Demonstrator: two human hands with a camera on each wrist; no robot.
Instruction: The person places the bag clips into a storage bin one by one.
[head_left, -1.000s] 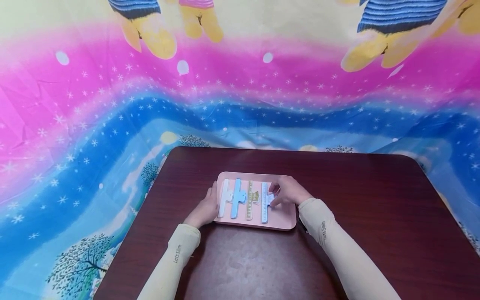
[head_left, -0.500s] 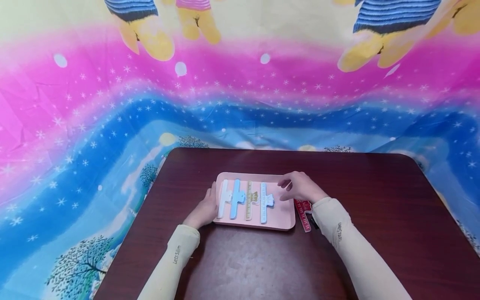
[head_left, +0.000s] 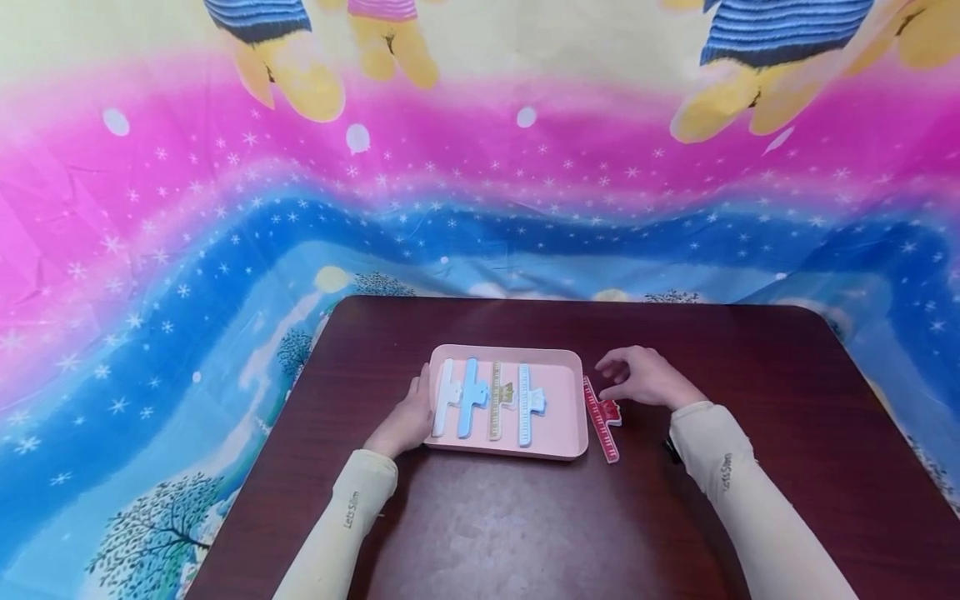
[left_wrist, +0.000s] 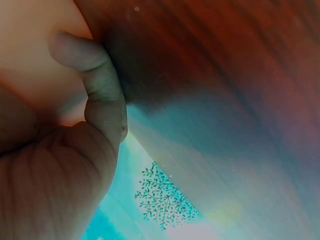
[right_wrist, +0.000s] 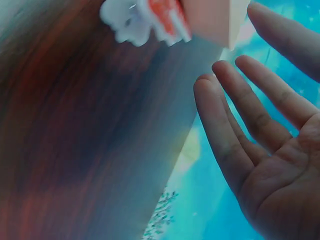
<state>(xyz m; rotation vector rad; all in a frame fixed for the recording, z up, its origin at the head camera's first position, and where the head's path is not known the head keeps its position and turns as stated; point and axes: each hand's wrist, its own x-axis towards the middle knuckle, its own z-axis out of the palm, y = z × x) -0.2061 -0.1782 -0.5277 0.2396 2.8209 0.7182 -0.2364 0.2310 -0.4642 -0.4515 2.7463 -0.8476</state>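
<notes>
With four clips (head_left: 491, 400) lined up in the tray (head_left: 562, 437), the red clip (head_left: 602, 414) lies at its 3 o'clock, right hand (head_left: 645, 379) loose-fingered and empty above it, left hand (head_left: 408, 417) resting on the tray's 9 o'clock edge.

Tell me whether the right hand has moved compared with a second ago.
Yes. The right hand has shifted rightward off the pink tray and now hovers, open, over the table beside the red clip.

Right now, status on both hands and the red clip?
Left hand rests on pink plastic tray edge. Right hand open, empty, above red ruler-marked clip on the dark wooden table. Nothing between.
</notes>
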